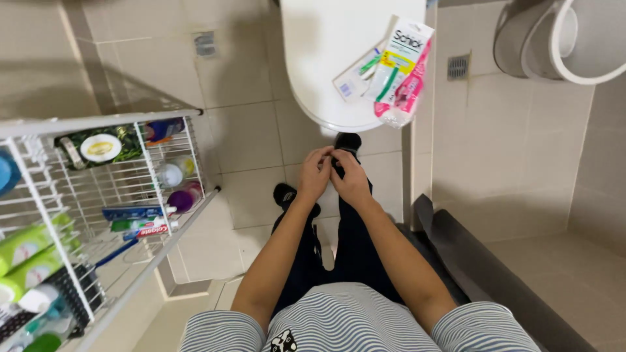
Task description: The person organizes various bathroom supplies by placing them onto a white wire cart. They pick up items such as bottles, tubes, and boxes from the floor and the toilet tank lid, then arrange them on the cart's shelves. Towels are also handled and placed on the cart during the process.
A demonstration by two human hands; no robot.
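A small dark object [336, 158], too hidden to identify, sits pinched between the fingertips of both hands, held in mid-air above the tiled floor [251, 140] just in front of the closed white toilet lid [326, 58]. The left hand [315, 173] curls its fingers onto the object from the left; the right hand [351, 177] presses its thumb and fingers onto it from the right, so the two hands touch at the tips. Below them stand the person's dark trousers [352, 248] and black-socked feet [347, 141].

On the toilet lid lie a torn white, green and pink razor package [402, 72] and a small white card with green print [355, 78] just beside it.

To the left stands a white wire shelf rack [150, 163] holding a red and white toothpaste tube [153, 228], green bottles [26, 257] and a round white-lidded tin [101, 147]. A white plastic bucket [561, 39] hangs at the upper right.
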